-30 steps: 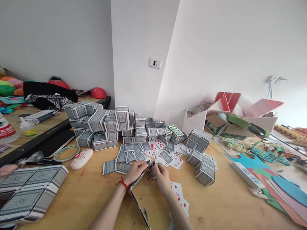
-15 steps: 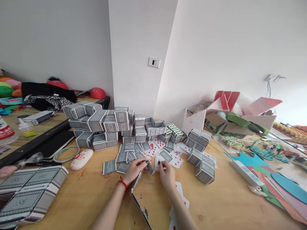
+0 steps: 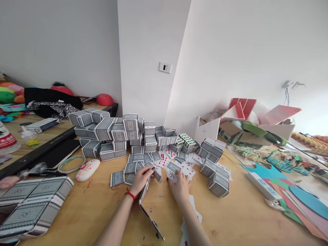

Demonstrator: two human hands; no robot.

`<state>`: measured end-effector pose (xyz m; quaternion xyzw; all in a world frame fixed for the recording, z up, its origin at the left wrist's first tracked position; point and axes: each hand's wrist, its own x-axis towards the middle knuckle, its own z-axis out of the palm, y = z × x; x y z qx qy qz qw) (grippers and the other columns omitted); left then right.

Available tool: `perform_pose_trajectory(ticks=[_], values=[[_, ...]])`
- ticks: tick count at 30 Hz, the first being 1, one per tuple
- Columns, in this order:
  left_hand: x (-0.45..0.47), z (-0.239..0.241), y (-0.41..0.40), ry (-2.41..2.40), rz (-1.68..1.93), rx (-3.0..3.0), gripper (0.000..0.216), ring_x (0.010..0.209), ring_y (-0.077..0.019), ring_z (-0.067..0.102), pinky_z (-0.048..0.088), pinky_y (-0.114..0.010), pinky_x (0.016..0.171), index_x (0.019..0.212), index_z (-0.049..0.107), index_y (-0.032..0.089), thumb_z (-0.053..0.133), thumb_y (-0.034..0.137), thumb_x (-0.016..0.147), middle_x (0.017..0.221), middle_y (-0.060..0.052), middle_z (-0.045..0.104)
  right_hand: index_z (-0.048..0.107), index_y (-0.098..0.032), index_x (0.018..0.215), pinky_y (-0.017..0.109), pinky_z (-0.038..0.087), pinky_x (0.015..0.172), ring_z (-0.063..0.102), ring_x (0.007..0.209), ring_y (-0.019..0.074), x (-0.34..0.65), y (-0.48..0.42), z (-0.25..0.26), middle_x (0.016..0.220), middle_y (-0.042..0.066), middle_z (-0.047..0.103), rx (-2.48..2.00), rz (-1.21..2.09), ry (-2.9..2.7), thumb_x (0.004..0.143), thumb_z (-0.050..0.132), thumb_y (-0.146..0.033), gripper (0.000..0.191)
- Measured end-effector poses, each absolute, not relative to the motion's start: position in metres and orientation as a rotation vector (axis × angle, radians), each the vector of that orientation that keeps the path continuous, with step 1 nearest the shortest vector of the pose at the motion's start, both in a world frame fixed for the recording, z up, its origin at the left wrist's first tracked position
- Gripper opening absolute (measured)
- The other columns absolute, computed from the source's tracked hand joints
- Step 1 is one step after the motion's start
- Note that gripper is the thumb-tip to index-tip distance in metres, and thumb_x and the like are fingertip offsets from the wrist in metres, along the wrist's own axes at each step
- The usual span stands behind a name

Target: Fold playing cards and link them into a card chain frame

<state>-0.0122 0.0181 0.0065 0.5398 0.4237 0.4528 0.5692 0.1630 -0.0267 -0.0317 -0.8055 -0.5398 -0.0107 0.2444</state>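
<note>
My left hand, with a red string at the wrist, pinches the top of a folded strip of playing cards that runs from my fingers down toward me. Beside it, my right hand lies palm down on loose playing cards, its fingers curled over a card lying there. Behind both hands rises a wall of small grey patterned card boxes. More loose cards lie under my right forearm.
A large card-box block sits at the near left, with a pink-and-white mouse and a ring beside it. Further card boxes, a white power strip, coloured paper and open cartons fill the right.
Both hands moved slightly away from me toward the loose cards. My right hand let go of the strip's end and came down on the scattered cards; the left keeps holding the strip.
</note>
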Motion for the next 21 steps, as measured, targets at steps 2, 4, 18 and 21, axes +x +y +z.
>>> perform_pose_trajectory(ticks=[2, 4, 18, 21], values=[[-0.0122, 0.0042, 0.0193, 0.992, 1.069, 1.249, 0.026, 0.081, -0.0199, 0.059, 0.05, -0.03, 0.069, 0.078, 0.067, 0.015, 0.057, 0.036, 0.066, 0.082, -0.005, 0.067, 0.052, -0.017, 0.107, 0.04, 0.031, 0.08, 0.044, 0.102, 0.0319, 0.1658, -0.0285, -0.0311, 0.105, 0.013, 0.057, -2.188, -0.075, -1.482, 0.071, 0.052, -0.04, 0.043], [-0.0124, 0.0031, 0.02, 0.999, 1.077, 1.243, 0.025, 0.082, -0.0202, 0.06, 0.05, -0.03, 0.07, 0.077, 0.067, 0.015, 0.057, 0.035, 0.066, 0.082, -0.005, 0.067, 0.052, -0.017, 0.106, 0.04, 0.031, 0.081, 0.044, 0.102, 0.032, 0.1682, -0.03, -0.03, 0.106, 0.012, 0.057, -2.172, -0.113, -1.514, 0.071, 0.052, -0.039, 0.042], [-0.0121, 0.0085, 0.0182, 1.041, 1.098, 1.243, 0.026, 0.085, -0.021, 0.059, 0.049, -0.029, 0.072, 0.075, 0.068, 0.015, 0.057, 0.036, 0.065, 0.085, -0.006, 0.068, 0.048, -0.016, 0.109, 0.038, 0.038, 0.074, 0.05, 0.096, 0.0323, 0.1693, -0.0309, -0.0276, 0.103, 0.015, 0.055, -2.179, 0.061, -1.408, 0.058, 0.057, -0.028, 0.054], [-0.0125, 0.0074, 0.0194, 1.056, 1.109, 1.262, 0.026, 0.084, -0.0206, 0.059, 0.047, -0.029, 0.073, 0.074, 0.068, 0.015, 0.056, 0.037, 0.065, 0.083, -0.006, 0.068, 0.047, -0.015, 0.108, 0.034, 0.041, 0.073, 0.054, 0.092, 0.0281, 0.1728, -0.0331, -0.0269, 0.1, 0.014, 0.055, -2.046, 0.182, -1.355, 0.054, 0.056, -0.023, 0.056]])
